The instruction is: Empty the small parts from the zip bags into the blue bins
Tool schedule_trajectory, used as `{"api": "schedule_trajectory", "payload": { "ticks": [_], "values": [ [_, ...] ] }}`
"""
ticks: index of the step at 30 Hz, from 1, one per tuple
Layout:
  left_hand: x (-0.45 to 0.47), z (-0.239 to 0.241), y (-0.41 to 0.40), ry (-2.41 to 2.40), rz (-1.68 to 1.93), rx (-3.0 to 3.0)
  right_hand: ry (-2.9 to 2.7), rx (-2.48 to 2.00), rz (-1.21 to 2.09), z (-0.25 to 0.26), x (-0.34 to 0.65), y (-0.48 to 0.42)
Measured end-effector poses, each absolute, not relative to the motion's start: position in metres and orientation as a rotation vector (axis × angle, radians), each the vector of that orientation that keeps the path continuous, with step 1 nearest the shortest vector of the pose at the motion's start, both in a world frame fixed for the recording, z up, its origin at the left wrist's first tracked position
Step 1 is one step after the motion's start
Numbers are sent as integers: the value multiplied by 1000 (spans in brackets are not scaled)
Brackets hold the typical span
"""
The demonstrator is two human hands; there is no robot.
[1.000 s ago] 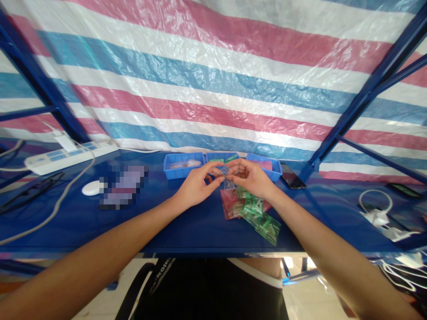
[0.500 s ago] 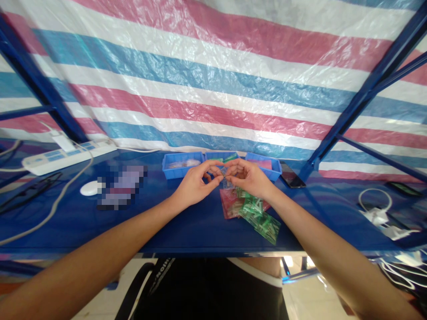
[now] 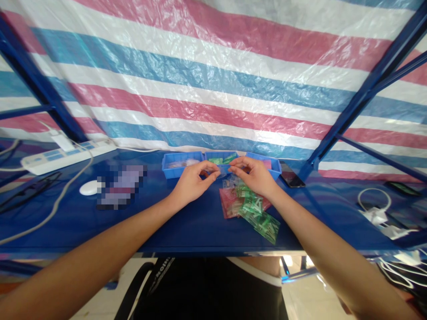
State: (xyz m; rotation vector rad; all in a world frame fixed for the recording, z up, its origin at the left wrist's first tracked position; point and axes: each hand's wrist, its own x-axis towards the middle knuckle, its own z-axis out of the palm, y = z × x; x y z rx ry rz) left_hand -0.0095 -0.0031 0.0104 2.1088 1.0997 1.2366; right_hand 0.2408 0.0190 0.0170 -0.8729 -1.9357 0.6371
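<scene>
My left hand (image 3: 196, 180) is pinched at the fingertips on a small clear plastic bag (image 3: 221, 171), just in front of the middle blue bin. A short gap to the right, my right hand (image 3: 251, 175) has its thumb and fingers drawn together; whatever they may hold is too small to make out. Beneath and in front of it lies a pile of small bags. Green bags (image 3: 267, 226) with thin metal pieces inside overlap a red bag (image 3: 227, 205). Another clear bag (image 3: 230, 182) lies at the back of the pile, partly behind my right hand.
Three blue bins line the back: a left bin (image 3: 168, 173) with clear bags, a middle bin (image 3: 213, 154) with green bags, a right bin (image 3: 276, 171) with something red. A dark phone (image 3: 292, 174) lies right of them. Leftward are a white mouse (image 3: 89, 188) and power strip (image 3: 40, 162).
My hands have moved apart from fingertip contact. The clear bag stays with my left hand, and more of the middle bin and the clear bag on the pile shows.
</scene>
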Motion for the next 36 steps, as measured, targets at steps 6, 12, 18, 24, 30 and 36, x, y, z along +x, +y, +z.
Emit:
{"api": "schedule_trajectory", "payload": {
  "ticks": [6, 12, 18, 24, 30, 36],
  "values": [
    [-10, 6, 1, 1079, 1322, 2010, -2178, -913, 260, 19, 247, 19],
    [-10, 7, 0, 1074, 1310, 2030, -2384, -950, 476, 26, 255, 15],
    [-10, 11, -4, 1105, 1258, 2037, -2521, -939, 636, 33, 260, 14],
    [-9, 5, 0, 944, 1264, 1884, -2533, -923, 717, 35, 258, 12],
    [-8, 0, 6, 842, 1267, 1756, -2558, -889, 687, 33, 254, 9],
    [-7, -1, 10, 808, 1277, 1674, -2320, -869, 668, 31, 253, 10]
  ]
}}
